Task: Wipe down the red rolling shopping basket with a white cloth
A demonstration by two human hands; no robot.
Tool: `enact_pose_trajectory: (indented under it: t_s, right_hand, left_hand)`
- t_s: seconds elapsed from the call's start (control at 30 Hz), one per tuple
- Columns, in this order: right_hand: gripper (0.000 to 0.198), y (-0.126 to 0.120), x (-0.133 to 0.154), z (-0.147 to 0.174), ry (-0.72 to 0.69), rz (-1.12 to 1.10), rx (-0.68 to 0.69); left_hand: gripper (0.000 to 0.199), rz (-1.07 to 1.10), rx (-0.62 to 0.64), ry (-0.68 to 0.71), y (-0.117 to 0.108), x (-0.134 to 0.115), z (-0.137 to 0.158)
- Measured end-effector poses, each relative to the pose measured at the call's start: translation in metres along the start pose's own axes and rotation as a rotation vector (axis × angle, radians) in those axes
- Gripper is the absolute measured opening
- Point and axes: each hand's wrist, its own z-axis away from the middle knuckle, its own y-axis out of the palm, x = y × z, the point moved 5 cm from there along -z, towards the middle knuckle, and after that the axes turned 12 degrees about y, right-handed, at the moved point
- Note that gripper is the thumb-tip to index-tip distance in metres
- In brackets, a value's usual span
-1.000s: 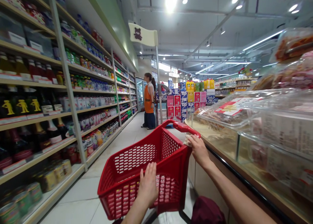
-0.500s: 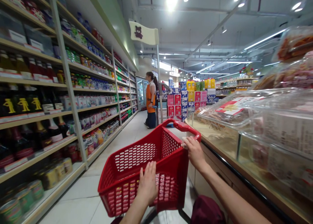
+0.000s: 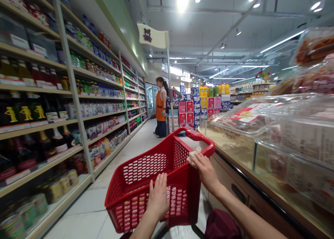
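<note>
Head view, nearest first: a maroon-clothed leg (image 3: 221, 225) shows just on the near side of the red cart (image 3: 161, 164), cropped by the bottom edge, and the cart's dark lower frame is cut off there too; its wheels are out of sight. The cart's slotted near wall hides most of the basket floor.

Over that wall's top rim lies the left hand (image 3: 158, 197), palm down and open, fingers straight and close together, gripping nothing. At the handle end of the cart, the right hand (image 3: 207, 171) has its fingers bent and gathered over a crumpled white cloth (image 3: 192, 157), held against the top rim; the thumb cannot be seen. Just beyond those fingers curves the cart's handle (image 3: 199, 137), untouched.

Right of the cart, a counter (image 3: 236, 154) with a black edge runs close alongside, leaving only a narrow gap. Clear trays (image 3: 242, 122) piled on it are cropped by the right edge, their contents partly hidden by glare and labels. Left of the cart, a wider strip of pale floor (image 3: 86, 206) lies open as far as tall shelves (image 3: 73, 86) of cans and bottles, blurred toward the frame's edge.

Ahead of the cart the aisle continues; a person in an orange apron (image 3: 160, 101) stands sideways in it. To that person's right, beyond the cart, rise stacked boxes (image 3: 186, 112), partly covered by a pole bearing a bear sign (image 3: 152, 36).
</note>
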Motion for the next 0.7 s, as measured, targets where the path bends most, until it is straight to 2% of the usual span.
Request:
enact_pose_trajectory:
  t_s: [0.07,0.1,0.23,0.3,0.33,0.43,0.5,0.57,0.7]
  right_hand:
    - [0.044,0.003,0.009,0.004,-0.095,-0.018,0.06]
    - [0.043,0.001,0.007,0.001,-0.092,-0.019,0.066]
    - [0.041,-0.014,-0.029,-0.028,0.192,0.016,-0.074]
    - [0.04,-0.013,-0.031,-0.03,0.226,0.013,-0.12]
    - [0.04,-0.009,-0.024,-0.026,0.178,-0.004,-0.121]
    - [0.039,0.009,0.015,-0.003,-0.088,-0.09,-0.034]
    - [0.04,0.016,0.033,0.005,-0.172,-0.123,0.036]
    - [0.043,0.016,0.036,0.001,-0.109,-0.114,0.052]
    - [0.045,0.009,0.025,-0.017,0.08,-0.076,-0.005]
  left_hand:
    - [0.08,0.007,-0.008,0.005,0.001,0.002,0.0]
    - [0.08,0.01,-0.009,0.007,0.002,0.003,0.0]
    - [0.08,0.008,-0.023,0.013,0.003,0.004,-0.001]
    - [0.081,-0.001,-0.033,0.016,0.003,0.004,-0.001]
    - [0.081,-0.005,-0.035,0.015,0.003,0.003,-0.001]
    - [0.081,-0.006,-0.025,0.014,0.004,0.004,-0.001]
    - [0.082,0.0,-0.022,0.018,0.004,0.004,-0.001]
    - [0.082,0.011,-0.027,0.024,0.004,0.004,0.0]
    - [0.081,0.027,-0.036,0.025,0.003,0.003,0.0]
